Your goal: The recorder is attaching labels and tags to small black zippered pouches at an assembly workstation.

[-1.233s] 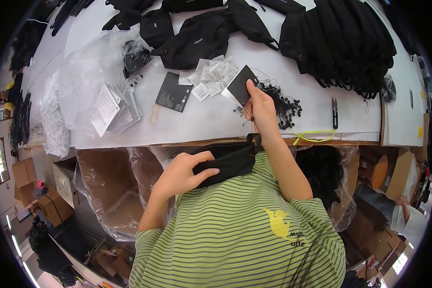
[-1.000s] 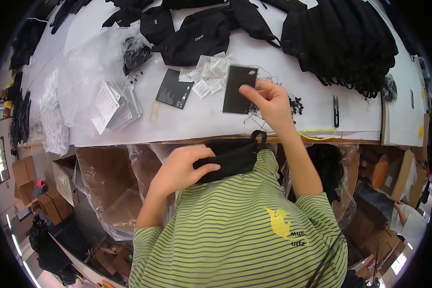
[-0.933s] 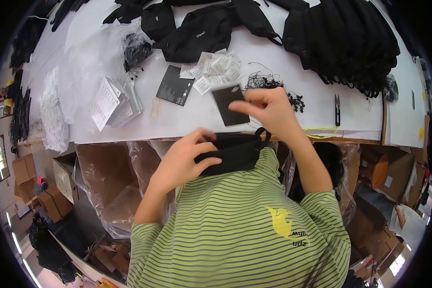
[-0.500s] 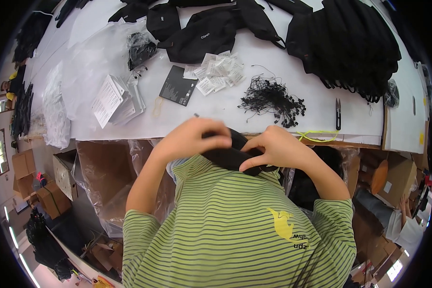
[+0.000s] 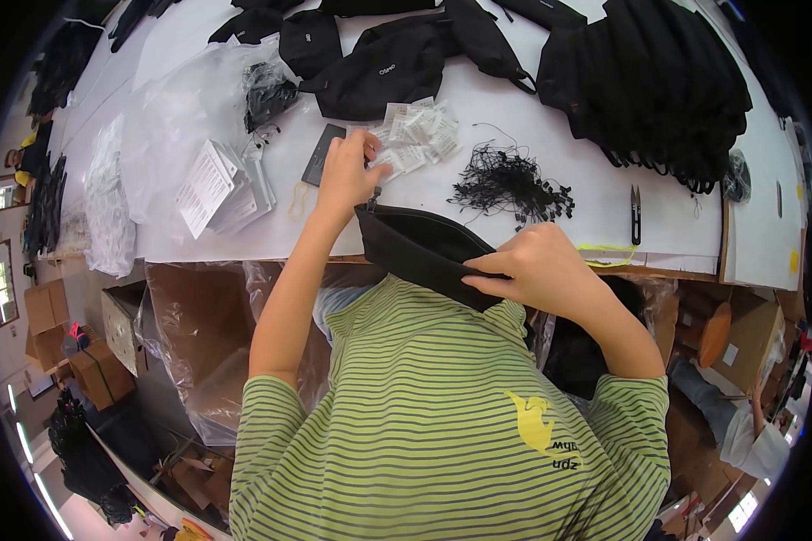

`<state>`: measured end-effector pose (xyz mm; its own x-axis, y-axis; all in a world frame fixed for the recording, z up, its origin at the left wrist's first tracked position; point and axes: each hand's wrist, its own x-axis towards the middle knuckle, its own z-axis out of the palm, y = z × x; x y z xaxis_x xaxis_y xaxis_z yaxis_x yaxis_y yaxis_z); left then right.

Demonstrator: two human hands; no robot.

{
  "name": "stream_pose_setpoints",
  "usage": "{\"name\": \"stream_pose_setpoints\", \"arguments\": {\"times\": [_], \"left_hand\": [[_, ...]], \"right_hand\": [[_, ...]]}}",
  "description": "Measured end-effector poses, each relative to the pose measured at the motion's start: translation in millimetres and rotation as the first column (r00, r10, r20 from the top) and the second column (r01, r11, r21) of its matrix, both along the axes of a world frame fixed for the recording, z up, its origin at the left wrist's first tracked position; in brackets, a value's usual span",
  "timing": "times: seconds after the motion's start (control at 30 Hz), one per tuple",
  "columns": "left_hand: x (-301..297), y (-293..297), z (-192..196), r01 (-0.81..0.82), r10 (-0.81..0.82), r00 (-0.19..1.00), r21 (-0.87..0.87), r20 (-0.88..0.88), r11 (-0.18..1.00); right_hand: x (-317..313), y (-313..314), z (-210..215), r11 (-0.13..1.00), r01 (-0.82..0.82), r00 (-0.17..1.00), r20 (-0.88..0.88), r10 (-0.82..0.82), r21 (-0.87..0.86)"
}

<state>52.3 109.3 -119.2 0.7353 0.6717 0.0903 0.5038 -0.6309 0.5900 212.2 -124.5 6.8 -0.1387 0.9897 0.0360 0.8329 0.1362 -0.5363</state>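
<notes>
My right hand [image 5: 537,270] pinches the near rim of a black fabric pouch [image 5: 424,261] between thumb and fingers. The pouch hangs at the table's front edge, against my shirt, its mouth gaping and a zipper pull at its left end. My left hand [image 5: 347,171] is off the pouch and reaches over the table, thumb and fingers apart at the edge of a heap of small white printed packets [image 5: 415,135]. Partly behind that hand lies a flat black card [image 5: 318,158]. Right of the packets is a tangled pile of black tag strings [image 5: 514,185].
Black thread snips [image 5: 636,216] and a yellow-green cord [image 5: 609,252] lie at the right front edge. A stack of white printed cards [image 5: 212,194] and clear plastic bags [image 5: 167,126] occupy the left. Black pouches [image 5: 388,72] and a large black pile [image 5: 650,90] line the back.
My left hand has let go of the pouch and moved forward to the white packets. The pouch's mouth now gapes wider, with my right hand still on its rim.
</notes>
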Motion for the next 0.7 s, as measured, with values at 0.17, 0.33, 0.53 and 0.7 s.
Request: {"name": "stream_pose_setpoints", "arguments": {"times": [0.17, 0.33, 0.53, 0.7], "left_hand": [[1.4, -4.0, 11.4, -0.074, 0.072, 0.996, -0.033, -0.059, 0.997], [-6.0, -10.7, 9.6, 0.001, -0.023, 0.998, 0.317, 0.063, 0.949], [-9.7, -9.9, 66.0, -0.068, 0.16, 0.948, -0.319, 0.273, 0.945], [-22.3, -50.6, 131.0, 0.347, -0.343, 0.929, -0.011, 0.139, 0.938]], "right_hand": [[-0.8, 4.4, 4.7, 0.996, -0.007, 0.993, 0.121, -0.003, 0.085], [-4.0, 5.3, 7.2, 0.997, 0.008, 0.988, 0.153, -0.02, 0.079], [-6.0, 7.1, 7.7, 0.996, -0.013, 0.977, 0.212, -0.006, 0.088], [-5.8, 15.0, 14.8, 0.995, -0.002, 0.967, 0.253, -0.023, 0.1]]}}
